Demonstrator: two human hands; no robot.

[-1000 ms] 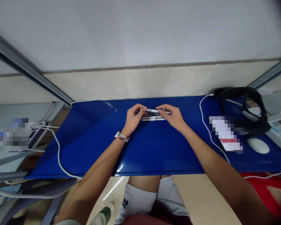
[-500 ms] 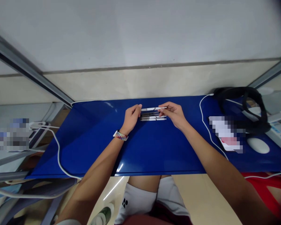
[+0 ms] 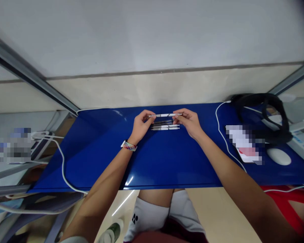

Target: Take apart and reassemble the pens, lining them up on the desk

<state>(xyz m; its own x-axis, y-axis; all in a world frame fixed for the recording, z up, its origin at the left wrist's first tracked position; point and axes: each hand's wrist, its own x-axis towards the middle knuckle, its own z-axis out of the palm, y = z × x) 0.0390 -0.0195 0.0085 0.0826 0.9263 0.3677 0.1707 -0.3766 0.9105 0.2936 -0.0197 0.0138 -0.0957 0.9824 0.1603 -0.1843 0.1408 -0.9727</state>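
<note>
I hold a white pen (image 3: 164, 115) level above a blue table (image 3: 152, 162). My left hand (image 3: 141, 125) pinches its left end and my right hand (image 3: 188, 122) pinches its right end. Just below the lifted pen, a row of several pens (image 3: 165, 125), dark and white, lies side by side on the table between my hands. A striped band circles my left wrist.
A white cable (image 3: 224, 133) runs down the table right of my right arm. Black headphones (image 3: 262, 116), a white mouse (image 3: 278, 156) and a blurred flat item (image 3: 243, 143) lie at the right. Another white cable (image 3: 63, 165) hangs off the left edge. A wall stands behind.
The white pen was among the row on the table; both hands have raised it slightly and moved it toward the wall, away from the other pens.
</note>
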